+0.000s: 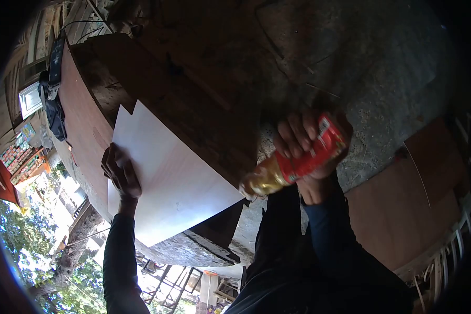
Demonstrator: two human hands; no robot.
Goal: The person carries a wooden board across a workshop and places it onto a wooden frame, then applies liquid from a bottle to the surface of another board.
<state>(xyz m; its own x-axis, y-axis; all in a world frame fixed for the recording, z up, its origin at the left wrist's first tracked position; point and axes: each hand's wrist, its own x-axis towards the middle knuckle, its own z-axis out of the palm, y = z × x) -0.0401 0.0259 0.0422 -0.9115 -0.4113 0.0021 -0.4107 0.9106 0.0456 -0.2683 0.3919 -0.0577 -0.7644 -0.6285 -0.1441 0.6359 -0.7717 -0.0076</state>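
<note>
1. The left hand [121, 175] is lying open, fingers spread, pressing on the flat white rectangular sheet [167, 178] on the dark wooden bench [193, 99].
2. The right hand [309, 149] is gripping a red-labelled plastic bottle of golden liquid [293, 165], tilted, just beside the sheet's edge.

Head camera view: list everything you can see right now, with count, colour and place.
Flat white sheet: one, white, lying on the workbench, centre-left.
Worn wooden workbench: one, dark brown, across the upper centre.
Red-labelled plastic bottle with yellowish contents: one, red and yellow, tilted, centre-right.
Brown plywood board: one, reddish brown, lower right.
Dark cloth: one, dark blue, far left.
Left hand: one, pressed on the sheet's edge.
Right hand: one, gripping the bottle.
</note>
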